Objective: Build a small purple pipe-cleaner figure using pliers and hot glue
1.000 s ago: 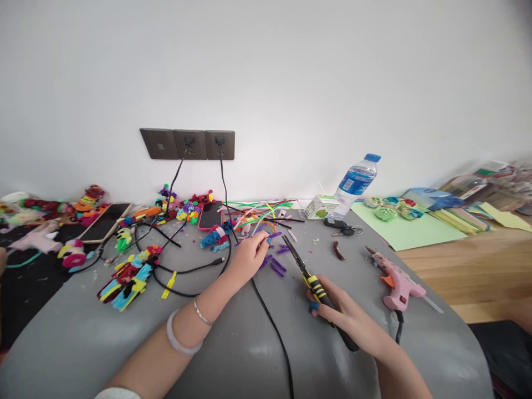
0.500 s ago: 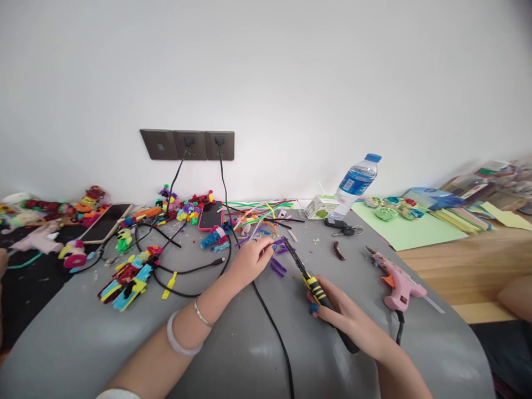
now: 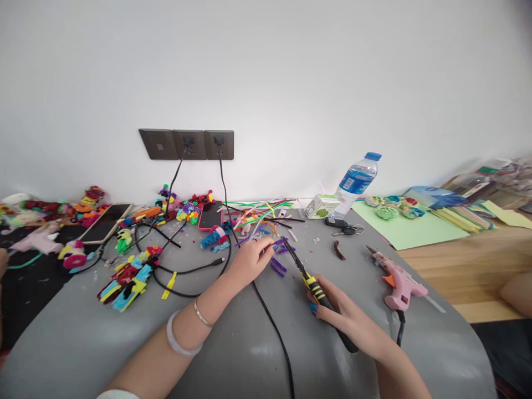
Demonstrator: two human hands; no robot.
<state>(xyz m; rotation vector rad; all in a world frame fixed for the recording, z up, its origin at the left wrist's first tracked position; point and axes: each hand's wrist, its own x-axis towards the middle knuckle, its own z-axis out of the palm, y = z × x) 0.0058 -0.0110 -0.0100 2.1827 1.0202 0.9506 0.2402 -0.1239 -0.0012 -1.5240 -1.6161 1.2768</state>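
My left hand (image 3: 252, 259) is closed, thumb and fingers pinching a short purple pipe cleaner (image 3: 280, 241). The strip's far end meets the jaw tips of the pliers. Those pliers (image 3: 318, 289), with black jaws and black-and-yellow handles, are gripped in my right hand (image 3: 343, 313). Whether the jaws are fully closed is too small to tell. Cut purple pipe cleaner pieces (image 3: 278, 269) lie on the grey table just beneath and beside my left fingers. Behind them spreads a pile of loose, many-coloured pipe cleaners (image 3: 266, 210).
A pink glue gun (image 3: 401, 288) lies at right, near keys (image 3: 353, 229), a water bottle (image 3: 355, 185) and a drink carton (image 3: 322, 206). Black cables (image 3: 270, 316) cross the table. Pipe cleaner figures (image 3: 128, 277) and phones (image 3: 108, 221) sit at left. Parts of other people show at both edges.
Almost nothing differs. Both hands, the pliers and the purple pipe cleaner stay in about the same place; the view shifts very slightly.
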